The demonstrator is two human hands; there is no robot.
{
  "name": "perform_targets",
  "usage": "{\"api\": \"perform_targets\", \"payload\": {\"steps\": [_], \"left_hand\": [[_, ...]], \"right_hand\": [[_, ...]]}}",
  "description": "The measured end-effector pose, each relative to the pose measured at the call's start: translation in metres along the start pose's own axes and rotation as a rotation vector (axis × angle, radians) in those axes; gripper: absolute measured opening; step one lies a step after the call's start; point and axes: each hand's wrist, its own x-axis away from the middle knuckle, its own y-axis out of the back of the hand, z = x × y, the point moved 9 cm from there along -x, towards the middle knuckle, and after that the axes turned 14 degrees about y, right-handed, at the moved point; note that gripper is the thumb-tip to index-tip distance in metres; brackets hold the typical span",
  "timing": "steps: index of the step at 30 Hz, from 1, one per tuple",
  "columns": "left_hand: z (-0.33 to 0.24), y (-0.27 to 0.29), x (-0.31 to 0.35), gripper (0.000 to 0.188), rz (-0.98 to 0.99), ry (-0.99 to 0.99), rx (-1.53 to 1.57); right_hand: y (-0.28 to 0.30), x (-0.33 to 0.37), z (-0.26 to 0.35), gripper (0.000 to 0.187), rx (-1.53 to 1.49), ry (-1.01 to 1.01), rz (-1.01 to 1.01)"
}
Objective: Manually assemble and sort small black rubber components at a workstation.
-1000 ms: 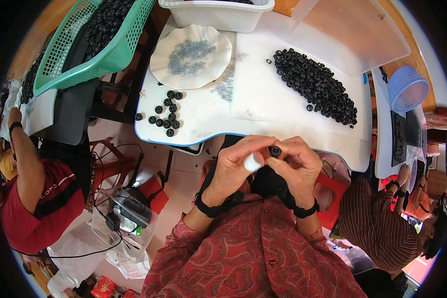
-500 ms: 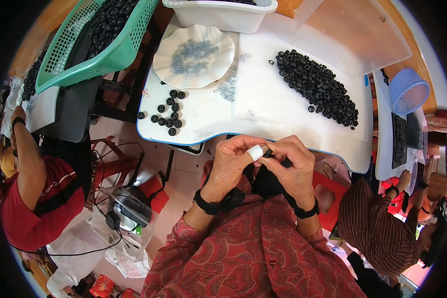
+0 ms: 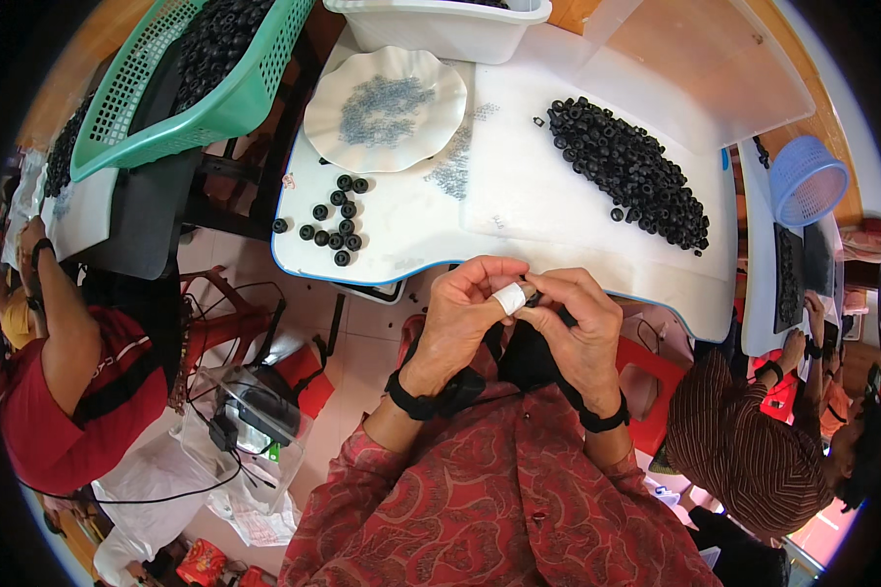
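R hand point(image 3: 579, 318) pinched a sm dark round plastic pc point(image 3: 533, 300) btwn thumb & forefinger tips; pc was mostly hidden among the fingertips, in front of the table's near edge; L hand point(image 3: 457, 311) had its thumb, wrapped in white tape point(image 3: 509, 298), up against the pc, forefinger arched above; can't tell if L itself gripped it; white tabletop w/ blue edging point(image 3: 411, 230) lay just beyond; on its L part, a loose group of round black pcs point(image 3: 347, 227), some touching; behind those, a white scalloped plate point(image 3: 327, 115) holding sm clear bits point(image 3: 387, 103), more clear bits point(image 3: 450, 174) strewn to its R; long heap of black pcs point(image 3: 626, 166) on the R part; white plastic tub point(image 3: 440, 34) at the far side; farther L, a green mesh plastic basket point(image 3: 171, 137) w/ black pcs inside; far R, a round blue mesh plastic basket point(image 3: 809, 184), tilted; co-worker in red shirt point(image 3: 69, 421) sat L, another in brown striped top point(image 3: 739, 445) R
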Motion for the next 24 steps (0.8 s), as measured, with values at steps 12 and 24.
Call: {"api": "perform_targets", "payload": {"steps": [12, 24], "left_hand": [[-0.023, -0.022, 0.015, 0.066, 0.186, -0.308, -0.265], [-0.023, -0.026, 0.018, 0.054, 0.231, -0.319, -0.298]], "right_hand": [[0.003, 0.009, -0.007, 0.035, -0.23, -0.102, -0.107], [0.004, 0.01, 0.0, 0.027, -0.245, -0.01, -0.135]]}}
